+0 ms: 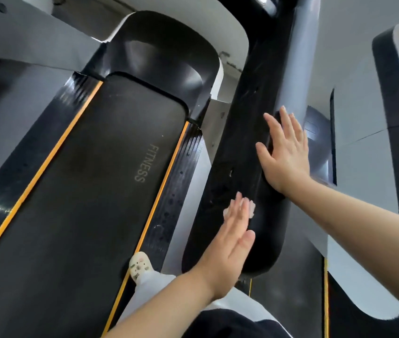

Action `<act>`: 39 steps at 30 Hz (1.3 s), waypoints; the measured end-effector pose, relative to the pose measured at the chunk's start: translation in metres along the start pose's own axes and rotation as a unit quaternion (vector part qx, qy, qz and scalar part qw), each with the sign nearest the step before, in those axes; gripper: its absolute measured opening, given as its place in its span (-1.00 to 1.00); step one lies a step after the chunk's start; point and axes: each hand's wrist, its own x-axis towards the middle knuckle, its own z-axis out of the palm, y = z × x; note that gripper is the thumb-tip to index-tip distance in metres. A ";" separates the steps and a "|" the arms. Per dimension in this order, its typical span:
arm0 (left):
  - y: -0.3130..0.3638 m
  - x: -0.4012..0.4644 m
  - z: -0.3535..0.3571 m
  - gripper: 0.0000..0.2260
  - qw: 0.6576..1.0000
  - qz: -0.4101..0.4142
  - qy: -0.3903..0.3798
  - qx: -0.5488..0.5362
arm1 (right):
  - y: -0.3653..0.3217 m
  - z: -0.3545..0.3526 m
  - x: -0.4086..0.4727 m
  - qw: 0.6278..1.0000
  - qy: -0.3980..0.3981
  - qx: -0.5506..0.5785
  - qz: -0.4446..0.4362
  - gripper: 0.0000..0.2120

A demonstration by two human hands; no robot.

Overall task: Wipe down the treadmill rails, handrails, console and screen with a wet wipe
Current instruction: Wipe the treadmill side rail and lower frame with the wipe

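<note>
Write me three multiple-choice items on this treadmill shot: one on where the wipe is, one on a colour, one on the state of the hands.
1. Where is the wet wipe?
A. On the belt
B. Under the left hand's fingers, on the black handrail
C. On the floor

2. What colour are the stripes beside the belt?
A. Orange
B. Green
C. White

3. How is the right hand placed?
A. Clenched in a fist
B. Pinching the wipe
C. Flat, fingers straight, on the handrail

Answers: 1 B, white wipe edges show past the fingertips of the left hand on the handrail. 2 A, both lines along the belt are orange. 3 C, its palm lies open on the rail.
</note>
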 end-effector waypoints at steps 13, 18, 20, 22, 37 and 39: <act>-0.099 0.017 -0.022 -0.53 0.963 -0.262 0.019 -0.057 | 0.000 0.001 0.001 1.000 -0.006 -0.023 -0.007 -0.47; -0.016 0.016 -0.009 -0.61 0.999 -0.022 -0.021 -0.042 | 0.000 0.002 0.001 1.000 -0.005 -0.026 -0.002 -0.42; -0.015 0.020 -0.009 -0.58 0.999 0.029 -0.036 -0.016 | -0.001 0.003 0.001 1.000 -0.005 -0.028 0.000 -0.39; -0.038 0.030 -0.017 -0.60 0.999 0.002 -0.030 -0.019 | -0.001 0.003 0.001 0.999 -0.007 -0.036 -0.002 -0.39; -0.063 0.020 -0.015 -0.65 0.980 -0.124 0.044 -0.149 | 0.000 0.005 0.002 1.000 0.010 -0.024 -0.012 -0.41; -0.040 0.004 -0.009 -0.61 0.995 -0.030 0.005 -0.090 | 0.001 0.005 0.003 1.000 0.007 -0.023 -0.012 -0.41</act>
